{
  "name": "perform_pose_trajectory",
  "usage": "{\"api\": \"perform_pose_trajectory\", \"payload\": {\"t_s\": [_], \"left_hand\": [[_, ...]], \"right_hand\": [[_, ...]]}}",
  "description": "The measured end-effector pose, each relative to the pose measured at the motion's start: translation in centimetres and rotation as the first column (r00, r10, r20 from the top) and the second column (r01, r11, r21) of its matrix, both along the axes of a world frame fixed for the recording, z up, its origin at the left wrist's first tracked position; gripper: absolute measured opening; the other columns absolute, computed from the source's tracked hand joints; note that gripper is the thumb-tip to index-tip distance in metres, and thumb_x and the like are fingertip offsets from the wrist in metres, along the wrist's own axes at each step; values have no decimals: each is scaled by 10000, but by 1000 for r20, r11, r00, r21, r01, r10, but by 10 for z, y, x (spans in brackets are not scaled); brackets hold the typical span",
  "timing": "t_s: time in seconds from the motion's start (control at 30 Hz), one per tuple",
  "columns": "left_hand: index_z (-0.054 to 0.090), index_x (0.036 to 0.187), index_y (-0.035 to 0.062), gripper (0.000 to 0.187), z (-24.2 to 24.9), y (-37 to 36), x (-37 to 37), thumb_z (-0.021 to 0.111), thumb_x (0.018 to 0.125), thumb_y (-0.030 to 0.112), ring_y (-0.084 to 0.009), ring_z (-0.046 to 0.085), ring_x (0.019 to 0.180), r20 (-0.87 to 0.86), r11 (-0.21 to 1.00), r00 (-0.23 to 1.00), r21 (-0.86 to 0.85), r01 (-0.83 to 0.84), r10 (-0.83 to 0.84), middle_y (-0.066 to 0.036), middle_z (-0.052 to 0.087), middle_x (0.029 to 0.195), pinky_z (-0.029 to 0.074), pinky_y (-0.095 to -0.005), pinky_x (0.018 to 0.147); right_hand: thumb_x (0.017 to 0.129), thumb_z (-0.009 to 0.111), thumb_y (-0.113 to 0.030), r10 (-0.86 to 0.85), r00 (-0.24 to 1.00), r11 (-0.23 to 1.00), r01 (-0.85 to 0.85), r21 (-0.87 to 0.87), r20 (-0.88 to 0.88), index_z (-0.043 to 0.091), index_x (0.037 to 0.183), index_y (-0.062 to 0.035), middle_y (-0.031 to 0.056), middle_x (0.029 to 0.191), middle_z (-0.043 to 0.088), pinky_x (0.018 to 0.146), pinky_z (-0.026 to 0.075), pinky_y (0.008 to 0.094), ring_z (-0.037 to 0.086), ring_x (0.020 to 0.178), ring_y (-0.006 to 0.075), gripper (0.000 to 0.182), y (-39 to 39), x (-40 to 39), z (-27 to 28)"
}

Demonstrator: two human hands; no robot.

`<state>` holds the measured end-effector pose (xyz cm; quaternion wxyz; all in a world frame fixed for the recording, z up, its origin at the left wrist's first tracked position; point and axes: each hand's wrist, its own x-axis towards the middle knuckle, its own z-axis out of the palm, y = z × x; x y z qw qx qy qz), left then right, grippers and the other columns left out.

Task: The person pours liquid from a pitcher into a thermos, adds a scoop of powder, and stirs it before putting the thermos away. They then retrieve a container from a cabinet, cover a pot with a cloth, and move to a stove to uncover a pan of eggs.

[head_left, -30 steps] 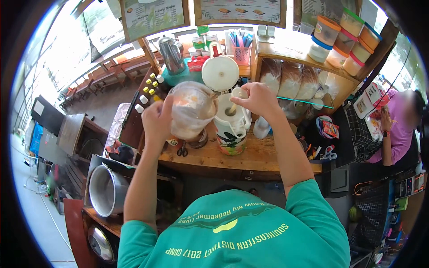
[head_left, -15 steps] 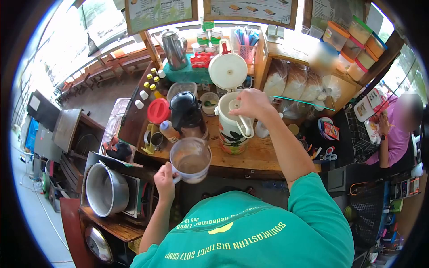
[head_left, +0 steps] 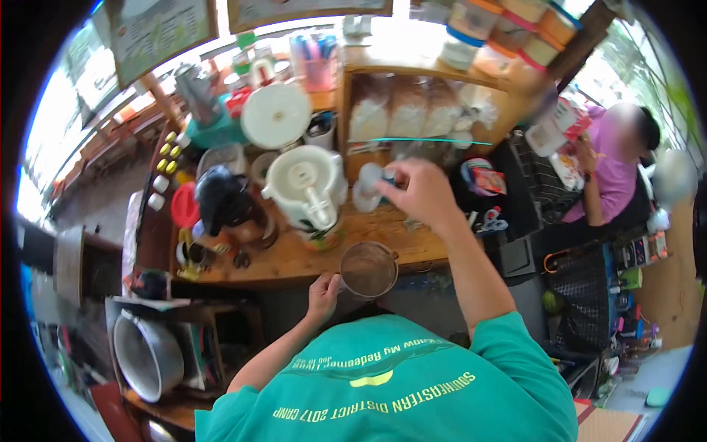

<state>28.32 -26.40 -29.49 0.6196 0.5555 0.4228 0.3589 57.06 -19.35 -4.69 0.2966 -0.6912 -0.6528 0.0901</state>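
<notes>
Left hand (head_left: 322, 296) grips a pitcher (head_left: 369, 271) by its handle; the blurred right hand (head_left: 423, 193), grip unclear, could topple the clear container (head_left: 366, 193) by brushing it.

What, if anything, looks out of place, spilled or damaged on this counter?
No spill or damage stands out, though blur hides fine detail. The floral flask on the wooden counter looks slightly odd: its white lid stands open behind it, exposing the top.

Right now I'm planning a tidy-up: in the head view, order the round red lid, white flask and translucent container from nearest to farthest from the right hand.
1. Translucent container, just left of the right hand.
2. White flask, farther left.
3. Round red lid, farthest left.
</notes>
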Motion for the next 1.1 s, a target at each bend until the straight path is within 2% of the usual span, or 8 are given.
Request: {"api": "perform_pose_trajectory", "payload": {"t_s": [0.27,0.47,0.57,0.63,0.77,0.9,1.03,1.1], "left_hand": [[618,919,-16,265,-47,31,94,527,1008,217,-224,598,846,-139,956,990,295,4,38,-127,616,908,466,-340,766],[628,996,-12,273,-56,42,85,546,1003,248,-229,621,908,-182,998,983,53,-14,24,-145,642,1007,478,-343,817],[655,1019,-8,236,7,21,73,599,972,216,-267,651,892,-284,946,930,288,-151,235,-159,673,1012,495,-355,786],[689,961,-12,160,59,8,51,655,919,139,-308,671,814,-385,899,915,433,67,117,-163,698,920,508,-362,724],[673,778,8,83,155,19,15,677,853,43,-297,632,692,-275,576,937,811,105,216,-123,644,723,500,-373,671],[663,861,-14,63,224,77,-3,654,899,36,-290,645,757,-165,539,898,837,-92,408,-146,663,828,517,-356,746],[677,853,-3,126,247,144,-5,688,869,122,-336,670,866,-258,454,830,891,6,495,-145,706,904,522,-405,804],[715,880,44,169,246,168,0,704,841,208,-323,638,1010,-459,458,731,860,224,505,-110,713,999,457,-444,934]], "right_hand": [[824,729,-468,-26,994,955,-8,-298,-109,743,984,-68,127,848,725,727,550,419,701,800,318,431,-100,49,-95],[840,708,-459,22,975,921,-106,-374,-221,732,1029,-48,113,856,723,716,545,425,697,811,307,452,-126,33,-141],[842,711,-433,62,975,868,-159,-471,-214,725,1023,-34,123,923,750,777,560,439,720,869,294,439,-126,27,-138],[844,705,-440,85,975,879,-171,-446,-207,726,1027,-35,117,898,734,754,551,438,705,851,300,444,-127,25,-147],[852,691,-445,138,974,881,-204,-427,-180,728,1033,-47,115,883,718,732,542,445,688,850,312,438,-126,21,-161],[853,686,-445,216,964,853,-264,-449,-157,733,1012,-55,114,879,719,727,541,448,690,847,316,424,-124,6,-150],[825,714,-454,236,956,906,-281,-316,-175,743,959,-61,115,842,717,698,542,420,693,798,307,417,-124,-11,-160],[822,713,-435,175,959,835,-265,-483,-223,741,978,-69,118,876,720,734,548,427,693,844,304,399,-124,-21,-145]]}}
